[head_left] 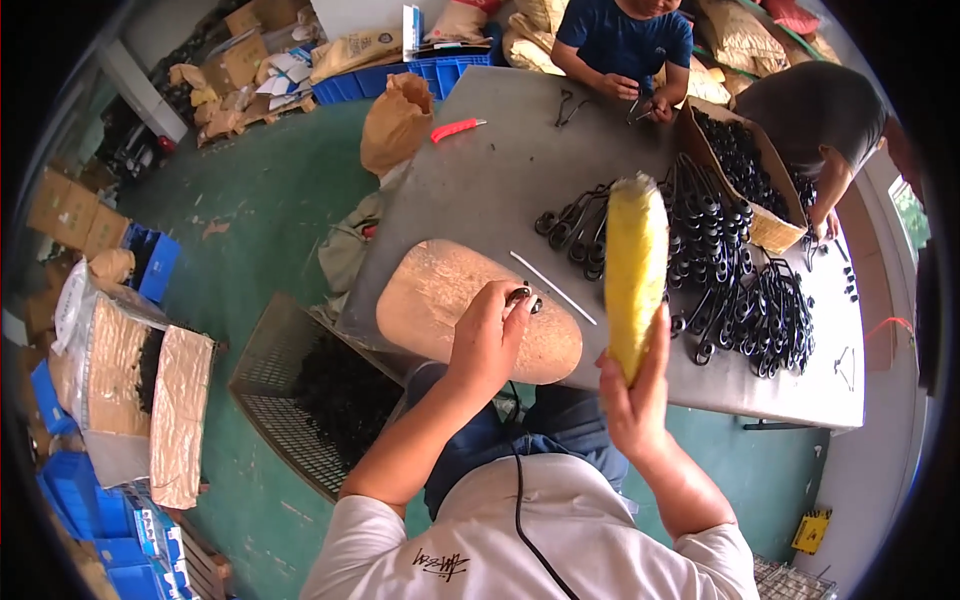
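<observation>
My left hand (490, 338) is closed over a brown oval pad (430, 290). Its fingers pinch a small black part (519, 296) with a shiny bit, mostly hidden by the fingers. Raised at the table's near edge, my right hand (640, 400) grips the lower end of a long yellow cylinder (637, 270). The cylinder stands upright, its top end whitish and worn; I cannot tell its exact kind. A thin white stick (553, 288) lies between the hands. Beside the cylinder spreads a pile of metal pieces with black looped ends (715, 240).
A grey table (480, 190) bears a red utility knife (457, 129) and a cardboard box (770, 228) of black parts. Across it, a person in blue (625, 45) handles a wire piece; another person (825, 115) bends at the right. A crate (285, 415) of black parts stands below left.
</observation>
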